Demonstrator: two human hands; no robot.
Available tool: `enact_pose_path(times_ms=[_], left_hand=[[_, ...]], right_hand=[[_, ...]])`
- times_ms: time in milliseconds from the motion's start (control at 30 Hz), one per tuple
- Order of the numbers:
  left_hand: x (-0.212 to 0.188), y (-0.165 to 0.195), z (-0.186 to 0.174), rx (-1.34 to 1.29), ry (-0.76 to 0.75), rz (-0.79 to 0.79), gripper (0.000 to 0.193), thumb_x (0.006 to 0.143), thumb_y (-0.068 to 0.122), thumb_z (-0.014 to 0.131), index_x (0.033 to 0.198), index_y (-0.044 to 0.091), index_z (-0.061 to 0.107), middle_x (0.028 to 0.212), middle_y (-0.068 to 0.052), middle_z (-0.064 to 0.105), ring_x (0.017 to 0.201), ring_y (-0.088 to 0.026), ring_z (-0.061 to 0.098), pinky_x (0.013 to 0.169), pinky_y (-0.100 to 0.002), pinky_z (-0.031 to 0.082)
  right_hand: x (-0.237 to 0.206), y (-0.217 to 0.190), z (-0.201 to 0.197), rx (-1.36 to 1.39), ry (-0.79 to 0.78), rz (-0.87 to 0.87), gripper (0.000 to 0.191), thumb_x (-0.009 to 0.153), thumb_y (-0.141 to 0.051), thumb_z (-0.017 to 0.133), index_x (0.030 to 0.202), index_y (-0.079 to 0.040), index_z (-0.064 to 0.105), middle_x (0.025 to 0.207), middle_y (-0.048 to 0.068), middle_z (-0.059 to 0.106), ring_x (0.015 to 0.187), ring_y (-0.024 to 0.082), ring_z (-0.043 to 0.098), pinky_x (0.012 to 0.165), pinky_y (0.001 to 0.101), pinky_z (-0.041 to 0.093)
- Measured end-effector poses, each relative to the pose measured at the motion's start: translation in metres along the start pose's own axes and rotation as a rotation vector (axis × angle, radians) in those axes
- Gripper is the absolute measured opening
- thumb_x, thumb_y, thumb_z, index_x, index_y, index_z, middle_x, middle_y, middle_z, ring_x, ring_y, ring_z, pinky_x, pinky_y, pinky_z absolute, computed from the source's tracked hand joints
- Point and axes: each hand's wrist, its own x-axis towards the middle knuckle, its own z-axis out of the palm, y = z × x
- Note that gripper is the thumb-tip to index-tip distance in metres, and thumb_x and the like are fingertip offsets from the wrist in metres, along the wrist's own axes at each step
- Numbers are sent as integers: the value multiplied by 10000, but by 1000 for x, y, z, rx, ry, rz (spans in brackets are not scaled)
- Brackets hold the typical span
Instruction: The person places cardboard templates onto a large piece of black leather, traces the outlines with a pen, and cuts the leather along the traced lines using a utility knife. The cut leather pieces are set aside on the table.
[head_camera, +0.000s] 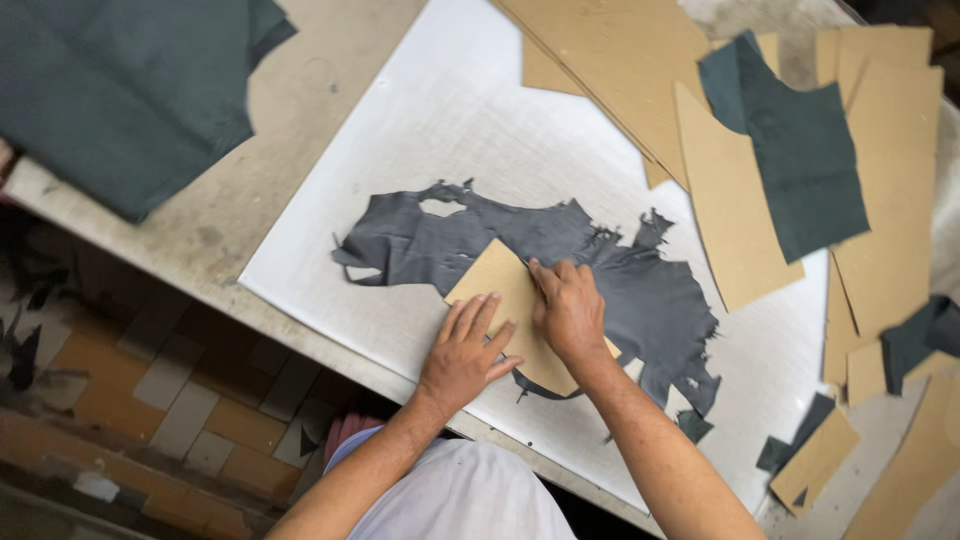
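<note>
A ragged piece of dark grey leather (640, 290) lies flat on a white cutting board (450, 130). On top of it rests a tan cardboard pattern piece (495, 280). My left hand (465, 350) presses flat on the pattern's lower part, fingers spread. My right hand (568, 312) is curled along the pattern's right edge, fingertips at the edge; whatever tool it may hold is hidden.
Several tan cardboard patterns (730, 200) and a dark green leather piece (800, 160) lie at the right. A large dark green hide (120, 90) covers the table's far left corner. Small scraps (815, 455) sit near the right front. The table edge (180, 270) drops to a tiled floor (170, 400).
</note>
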Motion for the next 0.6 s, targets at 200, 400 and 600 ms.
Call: enact_pose_path(times_ms=[200,400,600], left_hand=[[14,8,-7,225,-128,110,619,880,665,645,1248,168,674,1436,-209,511,1322,-330,505,1113,-520,416],[47,22,-28,400,-478,271,589,946,684,600,1198,154,645,1520,-183,445,1212,-302,532,937,-533,561],[74,37,-36,458,-554,397,823,851,685,612,1527,247,440,1564,-162,358,1182,-327,513,643,-479,663]], right_hand=[[-139,77,-77,-244,78,65,377,782,42,715,1116,-111,797,889,21,692,717,249,573,662,357,518],[-182,56,-77,-95,344,339,250,902,-70,734,1150,-92,741,974,59,693,877,217,640,789,361,515],[-154,1,-25,578,534,1097,304,908,-68,711,1208,-23,729,937,34,639,649,128,593,458,328,515]])
